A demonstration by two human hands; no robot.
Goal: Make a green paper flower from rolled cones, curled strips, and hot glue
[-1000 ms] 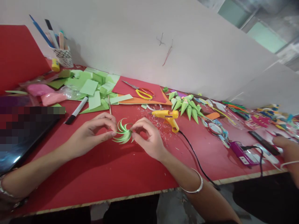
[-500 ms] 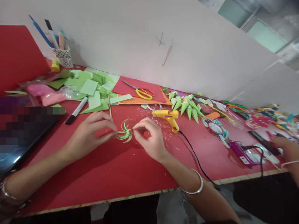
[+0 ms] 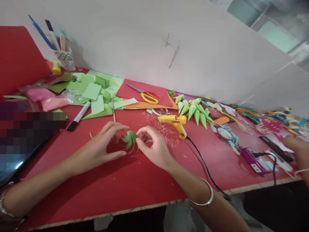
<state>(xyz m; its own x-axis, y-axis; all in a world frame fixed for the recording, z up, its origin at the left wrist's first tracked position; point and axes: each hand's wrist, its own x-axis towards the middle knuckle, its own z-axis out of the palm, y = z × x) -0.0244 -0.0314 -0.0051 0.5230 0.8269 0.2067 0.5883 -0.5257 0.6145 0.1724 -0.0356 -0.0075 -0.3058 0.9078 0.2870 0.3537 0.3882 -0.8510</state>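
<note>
A small bunch of curled green paper strips [image 3: 130, 138] hangs just above the red table. My right hand [image 3: 154, 145] pinches its right side between thumb and fingers. On the other side, my left hand [image 3: 106, 141] has thumb and fingers spread apart around the bunch, with no grip on it that I can see. The yellow hot glue gun [image 3: 173, 121] lies beyond my right hand, its black cord running toward the front edge. Behind my left hand is a thin stick [image 3: 113, 111], and a thin green strip [image 3: 91, 135] shows beside that hand.
Green paper pieces [image 3: 91, 91], a marker [image 3: 78, 116] and scissors [image 3: 147, 96] on red paper lie at the back. Green paper cones [image 3: 193, 109] sit right of them. A purple power strip [image 3: 254, 161] and another person's hand [image 3: 298, 149] are far right; a dark screen is left.
My left hand's fingers have spread apart from their closer, pinch-like pose. The green curled strips have turned and look more bunched. My right hand keeps its pinch.
</note>
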